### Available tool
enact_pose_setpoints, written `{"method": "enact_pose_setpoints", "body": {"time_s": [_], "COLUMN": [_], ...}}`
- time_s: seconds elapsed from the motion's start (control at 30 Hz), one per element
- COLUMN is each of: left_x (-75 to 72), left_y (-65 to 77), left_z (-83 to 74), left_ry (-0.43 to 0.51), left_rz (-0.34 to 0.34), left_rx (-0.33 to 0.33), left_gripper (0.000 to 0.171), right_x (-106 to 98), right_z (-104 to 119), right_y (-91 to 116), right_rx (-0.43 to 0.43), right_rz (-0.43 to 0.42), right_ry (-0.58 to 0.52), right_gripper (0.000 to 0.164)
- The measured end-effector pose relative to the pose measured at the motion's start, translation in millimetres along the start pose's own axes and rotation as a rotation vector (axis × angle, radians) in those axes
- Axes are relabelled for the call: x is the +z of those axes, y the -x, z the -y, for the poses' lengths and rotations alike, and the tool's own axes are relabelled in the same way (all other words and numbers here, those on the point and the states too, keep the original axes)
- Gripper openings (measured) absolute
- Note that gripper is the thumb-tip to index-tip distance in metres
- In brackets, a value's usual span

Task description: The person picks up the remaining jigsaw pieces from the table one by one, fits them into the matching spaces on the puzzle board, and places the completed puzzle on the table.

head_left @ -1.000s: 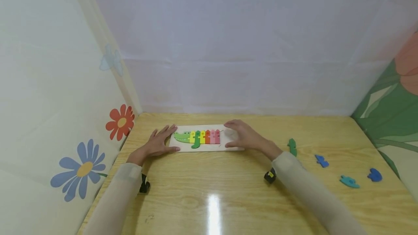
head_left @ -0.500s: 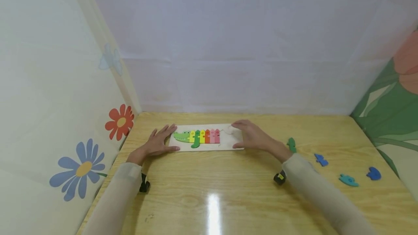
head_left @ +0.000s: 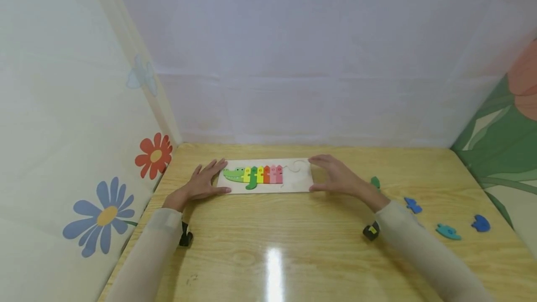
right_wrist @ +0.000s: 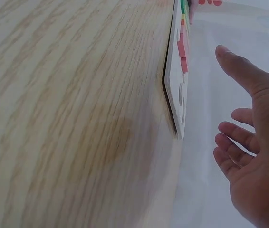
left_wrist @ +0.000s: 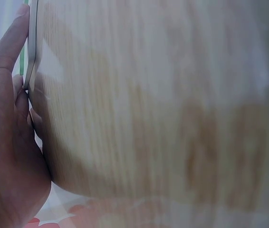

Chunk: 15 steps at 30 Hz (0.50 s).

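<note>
In the head view a pale wooden puzzle board [head_left: 297, 180] lies on the table. Its left and middle part carries a crocodile's green head [head_left: 233, 175] and coloured body pieces [head_left: 266, 175] in yellow, green, orange and pink. To the right, a curved tail outline shows on the bare wood. My left hand [head_left: 200, 185] rests at the board's left end, thumb and fingers spread over its two corners. My right hand [head_left: 339, 178] is spread at the right end, holding nothing; the right wrist view shows the fingers of that hand [right_wrist: 258, 137] apart from the board's edge [right_wrist: 175, 95].
Loose puzzle pieces lie to the right: a green piece [head_left: 375, 182] partly behind the right forearm, a blue piece [head_left: 413, 205], a teal piece [head_left: 448, 231] and a rounded blue piece [head_left: 480, 223]. White cloth walls [head_left: 285, 59] stand behind and at the left.
My right hand has moved right, off the bare part of the board to its right end, uncovering the tail outline. My left hand and the board have stayed in place.
</note>
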State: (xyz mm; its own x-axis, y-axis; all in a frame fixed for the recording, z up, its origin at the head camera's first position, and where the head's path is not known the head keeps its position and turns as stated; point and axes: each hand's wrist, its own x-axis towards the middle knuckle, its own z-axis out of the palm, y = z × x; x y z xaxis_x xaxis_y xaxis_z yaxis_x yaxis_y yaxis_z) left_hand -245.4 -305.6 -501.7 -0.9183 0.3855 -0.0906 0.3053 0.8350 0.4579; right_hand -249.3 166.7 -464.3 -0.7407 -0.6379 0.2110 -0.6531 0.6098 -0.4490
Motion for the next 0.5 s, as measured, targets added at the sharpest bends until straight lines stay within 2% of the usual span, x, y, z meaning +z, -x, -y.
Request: {"method": "enact_pose_setpoints", "body": {"time_s": [0.27, 0.5], "left_x": [1.7, -0.3], "left_y": [1.9, 1.4], "left_z": [3.8, 0.2], "left_ry": [0.021, 0.013], "left_rz": [-0.03, -0.023], "left_rx": [0.041, 0.029], "left_gripper": [0.113, 0.109], "right_x": [-3.3, -7.4], "right_z": [-7.1, -10.2], "right_y": [15.5, 25.4], "right_rx": [0.007, 0.004], "right_rz": [-0.024, -0.039], "right_ry": [-0.005, -0.001], "right_gripper": [0.086, 0.088]}}
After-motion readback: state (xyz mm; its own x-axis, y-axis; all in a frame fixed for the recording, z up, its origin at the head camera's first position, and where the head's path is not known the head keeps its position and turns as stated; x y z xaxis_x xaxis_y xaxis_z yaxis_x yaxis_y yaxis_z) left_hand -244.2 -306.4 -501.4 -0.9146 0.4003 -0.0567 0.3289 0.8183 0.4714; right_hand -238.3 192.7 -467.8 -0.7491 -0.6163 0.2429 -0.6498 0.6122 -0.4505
